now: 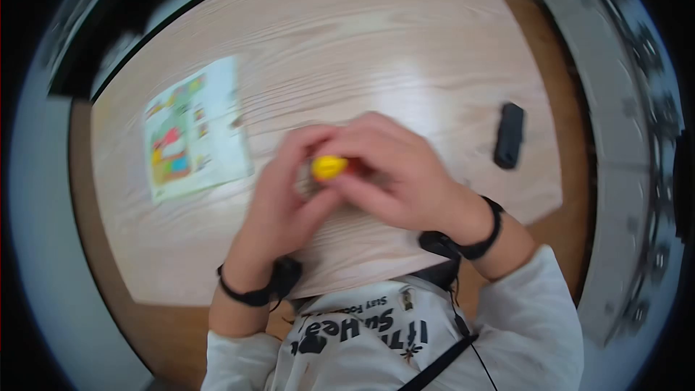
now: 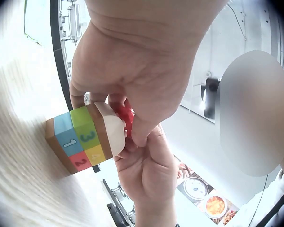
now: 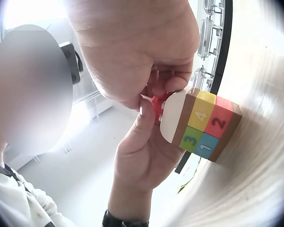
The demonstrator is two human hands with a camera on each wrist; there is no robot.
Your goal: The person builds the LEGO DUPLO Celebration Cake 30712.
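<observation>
A stack of toy blocks stands between both hands, its brown bottom layer right at the tabletop. Cubes numbered 1 to 4 (image 3: 210,124) in blue, red, green and yellow make up the middle, under a brown layer and a white rounded block (image 2: 114,130). Over the white block, a small red block (image 2: 128,117) is pinched by the left hand (image 1: 279,185) and the right hand (image 1: 402,166), thumbs close together. From above, a yellow piece (image 1: 329,167) shows between the fingers. Fingers hide much of the red block.
An open picture booklet (image 1: 192,130) lies on the wooden table (image 1: 318,36) at the left. Toward the right edge lies a black oblong device (image 1: 510,136). Black straps with small cameras circle both wrists.
</observation>
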